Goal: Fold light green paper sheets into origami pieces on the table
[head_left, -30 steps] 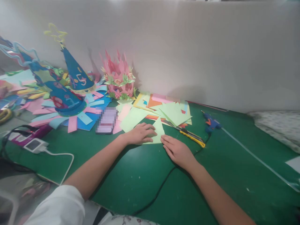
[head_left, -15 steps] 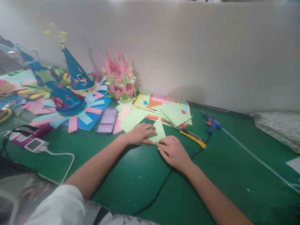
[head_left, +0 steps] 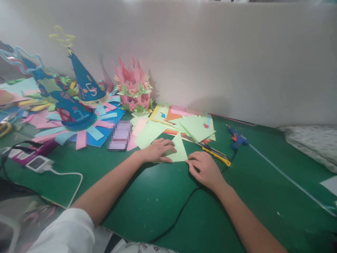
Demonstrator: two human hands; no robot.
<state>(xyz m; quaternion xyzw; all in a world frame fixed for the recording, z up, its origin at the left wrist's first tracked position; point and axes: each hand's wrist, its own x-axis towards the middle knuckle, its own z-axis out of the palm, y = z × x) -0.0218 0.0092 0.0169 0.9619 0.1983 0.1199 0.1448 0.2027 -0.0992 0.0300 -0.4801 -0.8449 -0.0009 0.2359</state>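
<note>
A light green sheet of paper (head_left: 180,149), tapering to a point at its far end, lies folded on the table before me. My left hand (head_left: 159,150) rests flat across its left part with fingers spread, pressing it down and hiding that side. At the near right corner of the sheet, the fingertips of my right hand (head_left: 204,167) touch the edge. That hand's fingers are bent and partly apart, not gripping anything. Just beyond it lies a yellow utility knife (head_left: 217,156). Another green sheet (head_left: 150,133) is behind my left hand.
A blue glue gun (head_left: 238,137) with a long clear stick lies right. Paper scraps (head_left: 197,126) and a pink paper crown (head_left: 134,86) are at the back. Blue cone hats (head_left: 73,109), a phone (head_left: 120,136) and a power strip (head_left: 34,154) stand left. A black cord (head_left: 181,211) crosses the table (head_left: 137,196).
My right hand has slid right along the near edge of the green paper, from beside my left thumb to the corner. The left hand has stayed in place.
</note>
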